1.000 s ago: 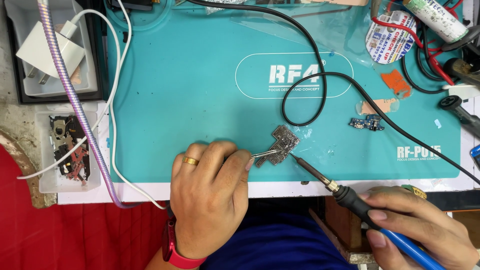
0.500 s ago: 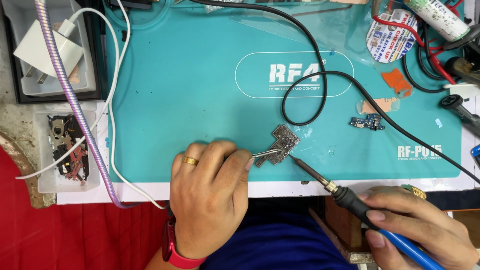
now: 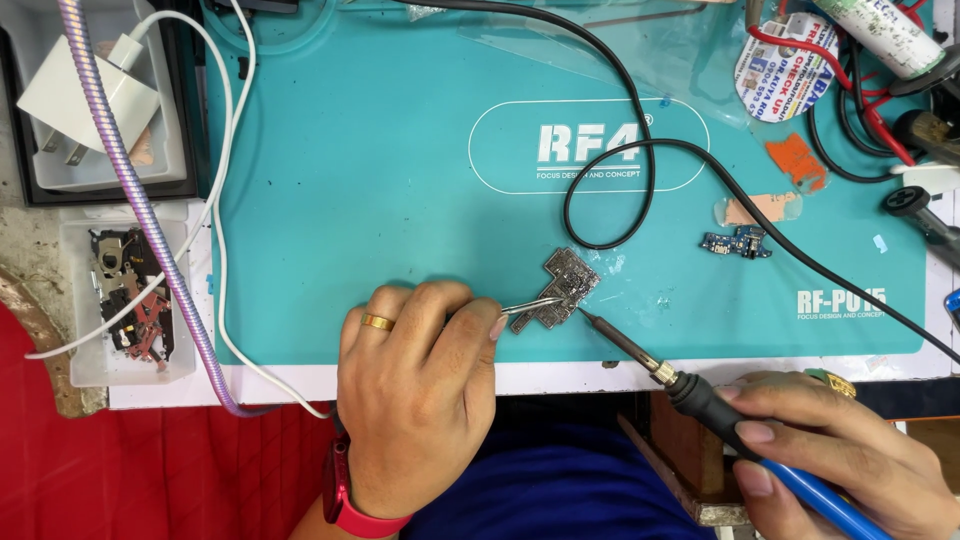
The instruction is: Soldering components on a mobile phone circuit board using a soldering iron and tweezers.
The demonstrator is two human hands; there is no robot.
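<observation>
Where tweezers (image 3: pixel 530 305) pinch it, grey stepped circuit board (image 3: pixel 562 288) (flat), mat (image 3: pixel 400 250)

Bright even overhead light, soft shadows, sharp focus, slight glare on mat (image 3: pixel 400 250).

We record 2 bare hands, no sleeves in view. Left hand (image 3: pixel 415 400): 1 plain gold ring (image 3: pixel 377 322) on a finger, 1 red wristband (image 3: pixel 350 500) at the wrist. Right hand (image 3: pixel 840 450): nothing worn. Dark blue garment (image 3: pixel 560 490) covers the lap.
</observation>
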